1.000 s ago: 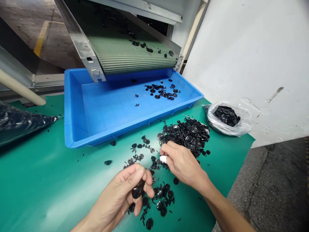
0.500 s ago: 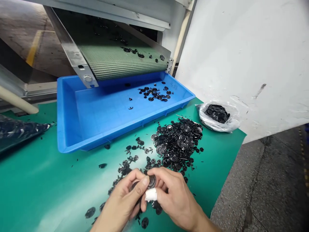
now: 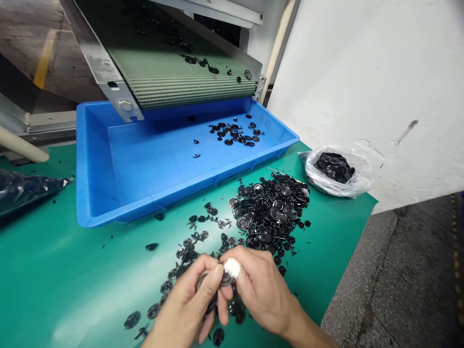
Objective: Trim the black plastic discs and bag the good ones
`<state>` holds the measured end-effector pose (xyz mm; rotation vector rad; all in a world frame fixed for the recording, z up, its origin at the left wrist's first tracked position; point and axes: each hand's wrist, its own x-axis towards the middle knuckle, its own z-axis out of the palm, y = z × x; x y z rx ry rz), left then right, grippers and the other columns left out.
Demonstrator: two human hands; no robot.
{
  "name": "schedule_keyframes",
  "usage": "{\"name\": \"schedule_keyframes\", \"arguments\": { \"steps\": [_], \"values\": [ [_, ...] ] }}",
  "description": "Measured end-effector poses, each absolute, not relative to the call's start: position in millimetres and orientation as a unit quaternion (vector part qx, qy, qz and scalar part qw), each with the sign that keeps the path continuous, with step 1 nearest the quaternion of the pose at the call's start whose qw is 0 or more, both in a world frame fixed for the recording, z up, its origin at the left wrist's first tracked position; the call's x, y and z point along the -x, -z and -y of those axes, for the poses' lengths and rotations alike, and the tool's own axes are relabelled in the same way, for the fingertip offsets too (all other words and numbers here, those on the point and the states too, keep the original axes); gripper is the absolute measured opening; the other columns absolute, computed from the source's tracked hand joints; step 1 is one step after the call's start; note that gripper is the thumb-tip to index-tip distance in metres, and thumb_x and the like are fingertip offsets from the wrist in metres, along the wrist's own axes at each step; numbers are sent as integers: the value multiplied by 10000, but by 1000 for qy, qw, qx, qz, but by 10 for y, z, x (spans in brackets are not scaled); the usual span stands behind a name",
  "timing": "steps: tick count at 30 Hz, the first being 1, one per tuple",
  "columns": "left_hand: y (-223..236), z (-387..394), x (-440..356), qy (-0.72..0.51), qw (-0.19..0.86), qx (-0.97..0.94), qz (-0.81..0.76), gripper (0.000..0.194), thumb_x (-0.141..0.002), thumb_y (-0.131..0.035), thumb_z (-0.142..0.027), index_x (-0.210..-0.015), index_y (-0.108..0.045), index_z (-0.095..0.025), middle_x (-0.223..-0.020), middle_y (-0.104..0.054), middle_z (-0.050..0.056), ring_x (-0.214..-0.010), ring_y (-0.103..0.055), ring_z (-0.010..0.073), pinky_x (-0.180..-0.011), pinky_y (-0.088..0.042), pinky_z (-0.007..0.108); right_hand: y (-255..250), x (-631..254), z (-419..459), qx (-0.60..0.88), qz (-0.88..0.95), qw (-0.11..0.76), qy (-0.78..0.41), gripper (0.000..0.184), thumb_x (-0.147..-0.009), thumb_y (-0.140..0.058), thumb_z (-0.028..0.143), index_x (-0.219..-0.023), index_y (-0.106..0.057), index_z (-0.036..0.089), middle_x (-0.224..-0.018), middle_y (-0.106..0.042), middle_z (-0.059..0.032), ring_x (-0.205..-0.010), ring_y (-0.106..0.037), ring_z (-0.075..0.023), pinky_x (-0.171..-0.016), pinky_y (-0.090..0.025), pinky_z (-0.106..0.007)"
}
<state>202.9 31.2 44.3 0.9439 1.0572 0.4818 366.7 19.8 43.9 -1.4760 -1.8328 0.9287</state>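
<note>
My left hand (image 3: pixel 190 302) is closed around several black round plastic discs, partly hidden by its fingers. One ridged disc (image 3: pixel 226 279) shows between the two hands, with my left thumb beside it. My right hand (image 3: pixel 266 292) is closed on the other side of this disc, its thumb wrapped in white tape (image 3: pixel 232 268). Beyond the hands lies a heap of loose black plastic parts (image 3: pixel 277 210), discs mixed with small branched pieces. More small parts (image 3: pixel 188 247) are strewn around and under my hands.
A blue tray (image 3: pixel 174 186) holding scattered black parts stands under the end of a green conveyor belt (image 3: pixel 170 82). At the right, an open clear bag (image 3: pixel 328 186) of black discs leans by the white panel (image 3: pixel 380 87). A dark-filled bag (image 3: pixel 29 191) lies left on the green table (image 3: pixel 83 280).
My taped right thumb has moved up over the disc between my hands, and its fingers have shifted. The left hand keeps its hold. The view has shifted slightly.
</note>
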Motion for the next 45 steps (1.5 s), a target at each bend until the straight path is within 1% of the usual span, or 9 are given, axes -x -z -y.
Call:
{"name": "schedule_keyframes", "arguments": {
  "steps": [5, 9, 14, 18, 22, 29, 34, 41, 45],
  "values": [
    [-483, -381, -1997, -298, 761, -337, -468, 284, -853, -644, -465, -965, -584, -211, -627, -668, -9, -434, -517, 97, -365, -341, 163, -486, -3883, -576, 664, 723, 151, -117, 257, -931, -429, 155, -1108, -612, 186, -968, -612, -69, -798, -589, -200, -620, -432, -298],
    [-485, -417, -1969, -293, 831, -254, -398, 261, -843, -665, -429, -966, -647, -200, -718, -682, 20, -457, -531, 95, -348, -390, 156, -510, -3859, -705, 663, 743, 50, -81, 191, -885, -465, 118, -990, -613, 177, -961, -564, -81, -823, -563, -227, -532, -404, -287],
    [-463, -479, -1946, -281, 844, -259, -376, 207, -894, -622, -377, -818, -647, -186, -742, -677, 10, -445, -457, 47, -411, -414, 143, -486, -3869, -565, 626, 748, 171, -138, 229, -917, -374, 111, -975, -594, 136, -876, -557, -69, -768, -534, -203, -655, -469, -344],
    [-418, -457, -1967, -250, 804, -336, -422, 221, -891, -627, -401, -1030, -592, -232, -733, -643, -21, -489, -424, 68, -408, -335, 154, -441, -3908, -433, 581, 657, 342, -336, 364, -902, -340, 88, -1099, -626, 198, -984, -568, -49, -778, -604, -149, -668, -516, -295],
    [-375, -377, -1992, -221, 721, -475, -454, 320, -912, -543, -496, -1088, -539, -228, -591, -548, -73, -454, -356, 78, -438, -280, 197, -409, -3775, -312, 565, 449, 426, -545, 158, -823, -540, 143, -937, -641, 186, -877, -612, -10, -686, -647, -120, -603, -524, -235],
    [-350, -275, -1975, -244, 484, -696, -471, 172, -958, -461, -327, -856, -577, -250, -656, -563, -32, -581, -530, 150, -562, -394, 259, -450, -3608, -84, 580, 449, 393, -554, 79, -833, -524, 129, -866, -574, 180, -680, -642, 23, -562, -583, -97, -532, -455, -202],
    [-266, -277, -1911, -262, 355, -806, -395, 159, -936, -467, -153, -900, -582, -257, -742, -555, -2, -549, -503, 141, -505, -343, 267, -434, -3629, -74, 569, 453, 415, -547, 153, -764, -593, 79, -873, -616, 184, -799, -667, 7, -702, -634, -121, -621, -496, -218],
    [-222, -242, -1857, -307, 307, -835, -339, 356, -870, -413, -32, -1026, -615, -280, -659, -527, -12, -519, -432, 147, -503, -316, 273, -349, -3675, -145, 471, 394, 444, -652, 134, -678, -743, 113, -785, -762, 191, -839, -738, -21, -804, -690, -156, -732, -541, -266],
    [-251, -226, -1876, -315, 342, -821, -331, 334, -885, -411, -39, -954, -639, -274, -637, -538, -10, -553, -441, 159, -548, -322, 286, -308, -3702, -196, 470, 464, 430, -616, 268, -726, -555, 6, -717, -743, 198, -787, -754, 4, -830, -717, -158, -760, -560, -286]
  ]
}}
